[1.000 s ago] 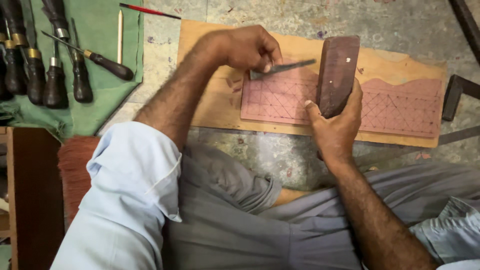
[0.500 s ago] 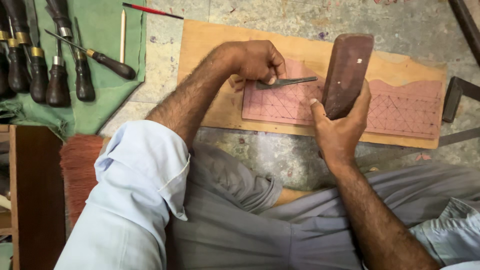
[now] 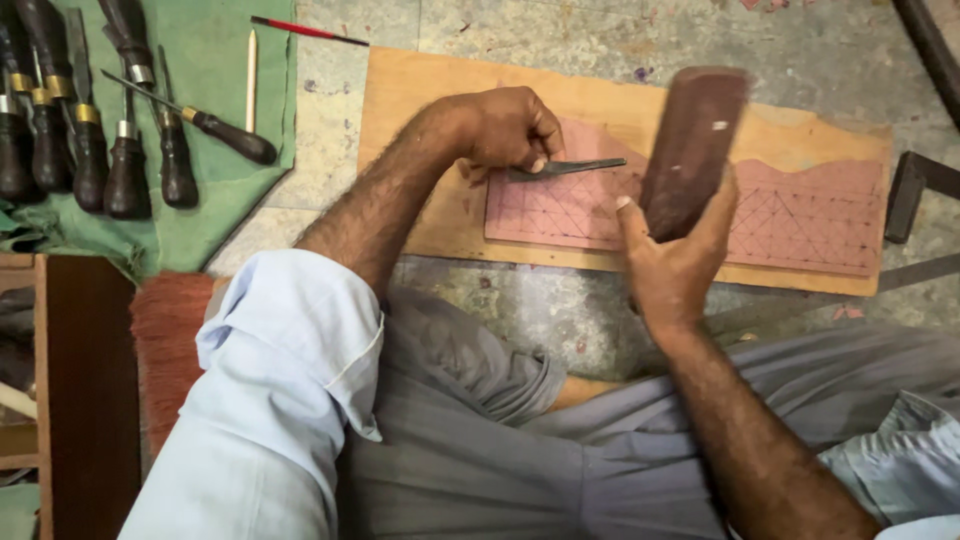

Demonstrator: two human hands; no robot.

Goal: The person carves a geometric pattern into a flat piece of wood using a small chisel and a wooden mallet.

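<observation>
1. Gripping a thin metal chisel, the left hand sits at upper centre of the frame, fingers closed around it; the chisel lies nearly flat, tip pointing right.
2. Right hand, centre right, has fingers wrapped round a dark wooden mallet, held upright above the board.
3. The chisel tip rests on a pinkish panel marked with a grid, lying on a wooden board.
4. Upper left: green cloth with dark-handled tools, a pencil and a red pen.
</observation>
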